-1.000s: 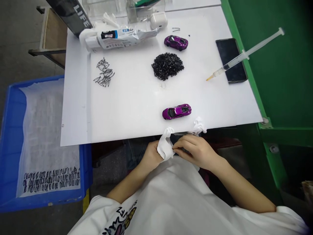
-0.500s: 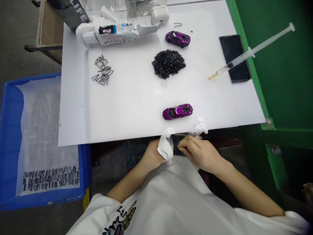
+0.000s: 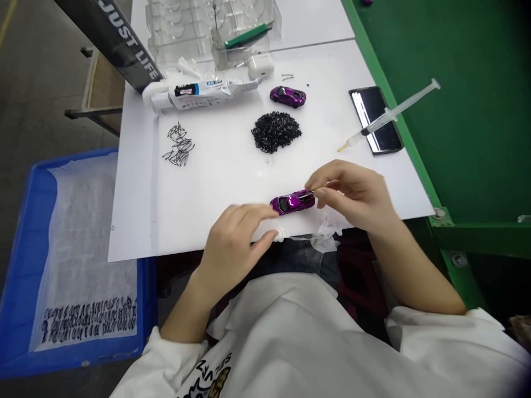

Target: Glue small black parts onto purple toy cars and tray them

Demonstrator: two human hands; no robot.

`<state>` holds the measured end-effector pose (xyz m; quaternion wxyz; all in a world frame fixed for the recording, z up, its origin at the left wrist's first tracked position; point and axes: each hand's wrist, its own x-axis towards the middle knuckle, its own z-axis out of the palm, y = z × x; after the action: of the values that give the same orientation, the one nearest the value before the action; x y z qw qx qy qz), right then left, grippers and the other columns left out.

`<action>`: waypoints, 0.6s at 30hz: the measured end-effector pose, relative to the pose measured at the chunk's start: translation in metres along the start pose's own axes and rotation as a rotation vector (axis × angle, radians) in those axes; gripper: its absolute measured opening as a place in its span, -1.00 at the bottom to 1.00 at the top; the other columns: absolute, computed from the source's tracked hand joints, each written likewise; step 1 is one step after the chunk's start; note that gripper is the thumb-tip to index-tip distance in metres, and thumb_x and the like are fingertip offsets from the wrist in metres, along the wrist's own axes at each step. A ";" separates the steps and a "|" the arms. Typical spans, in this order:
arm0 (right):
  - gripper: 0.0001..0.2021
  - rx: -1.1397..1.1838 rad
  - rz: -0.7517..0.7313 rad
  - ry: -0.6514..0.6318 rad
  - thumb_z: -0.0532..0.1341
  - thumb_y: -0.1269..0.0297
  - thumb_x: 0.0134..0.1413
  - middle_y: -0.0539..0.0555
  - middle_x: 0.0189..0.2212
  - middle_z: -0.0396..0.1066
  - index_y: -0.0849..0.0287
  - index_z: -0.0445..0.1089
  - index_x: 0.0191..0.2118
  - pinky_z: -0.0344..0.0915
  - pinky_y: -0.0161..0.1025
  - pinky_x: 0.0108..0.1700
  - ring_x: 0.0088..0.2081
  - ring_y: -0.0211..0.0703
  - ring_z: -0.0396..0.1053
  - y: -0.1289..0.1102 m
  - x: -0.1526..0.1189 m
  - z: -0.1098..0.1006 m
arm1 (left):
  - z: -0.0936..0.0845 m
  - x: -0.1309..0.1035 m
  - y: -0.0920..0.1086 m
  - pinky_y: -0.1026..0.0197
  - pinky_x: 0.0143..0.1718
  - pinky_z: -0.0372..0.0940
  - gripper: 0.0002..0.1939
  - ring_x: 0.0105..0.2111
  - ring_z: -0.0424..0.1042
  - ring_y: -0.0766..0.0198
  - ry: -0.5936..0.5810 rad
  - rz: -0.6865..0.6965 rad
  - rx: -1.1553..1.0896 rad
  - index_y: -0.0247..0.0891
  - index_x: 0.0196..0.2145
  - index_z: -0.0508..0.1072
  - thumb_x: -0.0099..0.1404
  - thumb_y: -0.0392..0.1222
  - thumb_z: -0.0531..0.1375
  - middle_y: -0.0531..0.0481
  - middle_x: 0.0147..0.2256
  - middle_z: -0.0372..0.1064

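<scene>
A purple toy car [image 3: 293,202] lies on the white table [image 3: 199,204] near its front edge. At the car's left end is my left hand [image 3: 238,243], its thumb and fingers apart and nothing between them. My right hand [image 3: 352,193] is at the car's right end, thumb and forefinger brought close together; a small thin thing seems to be between them, too small to name. White crumpled tissue [image 3: 326,232] hangs at the table edge below the right hand. A black pile of small pieces [image 3: 276,132] lies behind the car.
A second purple car [image 3: 288,97] stands farther back. At the right, a syringe [image 3: 390,115] rests over a phone [image 3: 375,119]. A tube [image 3: 203,95], an earphone case [image 3: 261,65] and thin black loops [image 3: 179,145] lie left. A blue crate [image 3: 20,265] stands beside the table.
Both hands have risen from below the table edge to the front car. The left hand has let go of the white tissue and opened. The view has shifted, showing more of the table's back.
</scene>
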<state>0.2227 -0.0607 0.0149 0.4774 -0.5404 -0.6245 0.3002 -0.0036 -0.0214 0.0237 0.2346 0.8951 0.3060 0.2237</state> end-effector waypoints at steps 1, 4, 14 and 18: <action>-0.93 0.042 0.055 -0.012 0.20 0.30 0.06 0.05 -0.36 0.40 0.16 0.39 -0.34 0.35 -0.32 -0.49 -0.40 -0.28 0.35 0.003 0.004 0.004 | 0.005 0.010 -0.002 0.20 -0.22 0.29 -0.76 -0.19 0.37 0.21 -0.012 0.018 0.015 -0.22 -0.13 0.35 0.21 -0.30 0.19 0.00 -0.12 0.42; -0.87 0.155 0.188 0.012 0.21 0.23 0.06 0.06 -0.35 0.41 0.19 0.39 -0.33 0.34 -0.38 -0.59 -0.44 -0.31 0.35 0.008 0.006 0.011 | 0.017 0.031 -0.008 0.18 -0.20 0.29 -0.66 -0.22 0.36 0.21 -0.073 0.008 0.016 -0.22 -0.10 0.31 0.16 -0.33 0.23 0.03 -0.17 0.42; -0.89 0.170 0.317 -0.025 0.23 0.25 0.02 0.06 -0.30 0.45 0.19 0.39 -0.38 0.41 -0.33 -0.40 -0.34 -0.26 0.40 0.005 0.004 0.008 | 0.008 0.037 -0.016 0.22 -0.29 0.26 -0.70 -0.20 0.42 0.24 -0.147 -0.177 -0.204 -0.14 -0.07 0.29 0.23 -0.25 0.19 0.06 -0.15 0.45; -0.87 0.159 0.352 -0.009 0.23 0.23 0.01 0.07 -0.29 0.46 0.19 0.40 -0.38 0.41 -0.29 -0.35 -0.33 -0.23 0.42 0.006 0.006 0.011 | 0.016 0.038 -0.009 0.27 -0.41 0.24 -0.83 -0.32 0.40 0.31 0.071 -0.205 -0.263 -0.15 -0.20 0.40 0.22 -0.27 0.20 0.07 -0.22 0.45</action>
<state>0.2154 -0.0517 0.0076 0.4559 -0.6005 -0.4970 0.4296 0.0281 0.0055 0.0159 0.3604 0.8123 0.3720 0.2680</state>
